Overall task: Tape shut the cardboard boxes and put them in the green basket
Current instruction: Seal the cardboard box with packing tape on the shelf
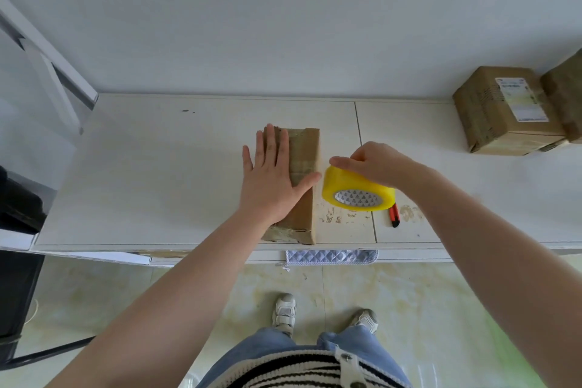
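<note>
White worktop (157, 173) against a white wall. Left hand (273, 176) lies flat, fingers spread, on the long cardboard box (304, 186) at centre. Right hand (373, 164) grips the yellow tape roll (357, 190) beside it. Two taped boxes (504, 110) far right.

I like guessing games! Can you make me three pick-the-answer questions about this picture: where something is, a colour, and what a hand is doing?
1. Where is the orange-and-black cutter?
A. on the table, beside the tape roll
B. on the floor
C. on a box

2. What colour is the tape roll?
A. blue
B. yellow
C. red

3. What is the left hand doing?
A. gripping the tape
B. hanging idle
C. lying flat on the long cardboard box

Answers: A, it lies by the roll; B, the roll is bright yellow; C, straight fingers rest on the box, while the right hand holds the tape.
</note>
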`<state>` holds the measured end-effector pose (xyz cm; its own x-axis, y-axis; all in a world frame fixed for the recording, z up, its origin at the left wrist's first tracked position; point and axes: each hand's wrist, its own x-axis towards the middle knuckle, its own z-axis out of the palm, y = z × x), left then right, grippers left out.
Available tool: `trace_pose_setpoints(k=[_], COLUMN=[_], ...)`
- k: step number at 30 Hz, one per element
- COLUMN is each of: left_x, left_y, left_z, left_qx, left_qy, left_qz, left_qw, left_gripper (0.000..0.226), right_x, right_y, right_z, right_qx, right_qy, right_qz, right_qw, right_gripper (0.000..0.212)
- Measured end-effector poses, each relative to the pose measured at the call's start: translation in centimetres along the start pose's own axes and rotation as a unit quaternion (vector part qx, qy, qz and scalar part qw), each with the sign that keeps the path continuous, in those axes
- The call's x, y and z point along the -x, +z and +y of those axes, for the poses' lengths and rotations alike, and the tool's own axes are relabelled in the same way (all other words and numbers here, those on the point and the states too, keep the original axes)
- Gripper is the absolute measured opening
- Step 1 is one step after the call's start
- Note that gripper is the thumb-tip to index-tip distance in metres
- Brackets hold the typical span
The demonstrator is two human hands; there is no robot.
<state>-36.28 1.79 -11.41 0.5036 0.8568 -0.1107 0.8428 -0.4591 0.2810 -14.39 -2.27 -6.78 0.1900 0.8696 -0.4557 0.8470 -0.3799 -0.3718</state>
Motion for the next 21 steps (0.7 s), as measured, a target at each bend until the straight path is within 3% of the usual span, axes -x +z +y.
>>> trace_pose_setpoints(k=[3, 5, 8, 10, 14, 16, 21], left_x=[-0.4, -0.7, -0.8, -0.7, -0.1, 0.6, 2.5], left_y=[-0.8, -1.6, -2.4, -2.9, -3.0, -2.2, 0.8], left_z=[-2.0, -3.4, -4.6, -5.0, -5.3, -4.9, -4.9], left_qx=[0.060, 0.106, 0.163, 0.230, 0.340, 0.441, 0.656], left_qy=[-0.038, -0.079, -0.112, -0.133, -0.150, -0.155, -0.178], left_qz=[-0.034, -0.078, -0.142, -0.175, -0.162, -0.155, -0.115], left_qw=[0.997, 0.988, 0.970, 0.948, 0.914, 0.871, 0.724], left_gripper=[0.113, 0.113, 0.113, 0.110, 0.101, 0.101, 0.095], right_x=[0.9, 0.9, -0.1, -0.2, -0.1, 0.2, 1.2], right_y=[0.1, 0.4, 0.6, 0.5, -0.1, -1.0, -2.5], right_z=[-0.7, -1.6, -3.1, -3.7, -4.0, -4.1, -4.5], right_qx=[-0.152, -0.185, -0.064, 0.054, 0.069, 0.067, 0.020], right_qy=[-0.027, -0.053, -0.040, -0.021, -0.046, -0.075, -0.099], right_qz=[-0.027, -0.019, 0.022, 0.053, 0.073, 0.073, 0.040], right_qw=[0.988, 0.981, 0.997, 0.997, 0.994, 0.992, 0.994], right_gripper=[0.084, 0.074, 0.057, 0.062, 0.067, 0.066, 0.054])
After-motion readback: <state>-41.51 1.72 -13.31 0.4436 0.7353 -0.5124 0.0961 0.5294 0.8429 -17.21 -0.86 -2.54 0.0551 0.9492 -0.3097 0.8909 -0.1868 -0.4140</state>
